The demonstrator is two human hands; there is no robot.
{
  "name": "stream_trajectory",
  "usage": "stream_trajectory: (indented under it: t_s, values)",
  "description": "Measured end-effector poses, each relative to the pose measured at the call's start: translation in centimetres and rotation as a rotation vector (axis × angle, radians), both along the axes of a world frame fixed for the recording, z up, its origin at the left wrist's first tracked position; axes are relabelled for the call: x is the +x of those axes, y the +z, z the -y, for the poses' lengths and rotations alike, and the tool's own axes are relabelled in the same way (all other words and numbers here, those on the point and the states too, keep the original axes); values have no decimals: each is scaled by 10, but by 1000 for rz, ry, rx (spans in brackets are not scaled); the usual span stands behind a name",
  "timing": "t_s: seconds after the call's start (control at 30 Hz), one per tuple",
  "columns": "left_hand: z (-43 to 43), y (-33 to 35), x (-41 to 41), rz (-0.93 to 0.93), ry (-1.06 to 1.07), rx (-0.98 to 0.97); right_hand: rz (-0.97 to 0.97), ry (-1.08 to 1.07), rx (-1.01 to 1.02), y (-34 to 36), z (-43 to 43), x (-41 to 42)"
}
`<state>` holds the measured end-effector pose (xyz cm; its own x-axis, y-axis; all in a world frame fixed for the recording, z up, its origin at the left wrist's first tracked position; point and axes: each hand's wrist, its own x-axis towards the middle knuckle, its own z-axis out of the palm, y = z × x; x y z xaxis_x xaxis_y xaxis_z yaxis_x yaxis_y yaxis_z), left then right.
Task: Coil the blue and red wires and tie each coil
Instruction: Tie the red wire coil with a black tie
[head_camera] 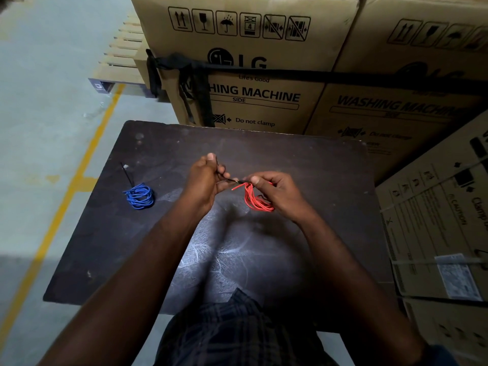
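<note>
The red wire coil (254, 200) hangs above the middle of the dark table (303, 167); my right hand (274, 191) grips its top. My left hand (206, 178) pinches a thin black tie (229, 179) that runs across to the top of the red coil. A loose red end sticks out to the left of the bundle. The blue wire coil (139, 196) lies on the table at the left, apart from both hands, with a black tie's tail (126, 173) standing up out of it.
Large cardboard washing machine boxes (245, 62) stand right behind the table, bound with a black strap, and more boxes (435, 220) stand at the right. Grey floor with a yellow line (79, 167) lies to the left. A wooden pallet (124, 48) sits at the far left.
</note>
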<state>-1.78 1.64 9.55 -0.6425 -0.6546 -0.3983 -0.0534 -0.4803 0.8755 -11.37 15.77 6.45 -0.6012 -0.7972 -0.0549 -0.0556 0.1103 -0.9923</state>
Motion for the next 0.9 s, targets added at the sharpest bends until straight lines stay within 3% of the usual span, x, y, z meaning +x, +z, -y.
stream_trajectory:
  t_s: [0.13, 0.27, 0.47, 0.6, 0.67, 0.8, 0.9]
  values:
    - [-7, -1, 2, -45, 2, -146, 6, -122, 8, -3, 1, 0]
    - [-12, -4, 4, -119, 0, -197, -105, -259, 2, 0, 6, -4]
    - [-12, 0, -1, -140, -39, -262, -75, -386, -10, 5, 12, -4]
    - [-31, -2, 3, -156, -165, -484, -40, -563, 7, 7, 15, -9]
    - [-33, -3, 4, -155, -183, -519, -25, -555, 24, 7, 13, -9]
    - [-19, -6, 4, -128, -89, -323, 222, -390, -36, 5, 4, -10]
    - [-13, -7, 6, -133, -61, -242, 175, -243, -31, 4, 0, -12]
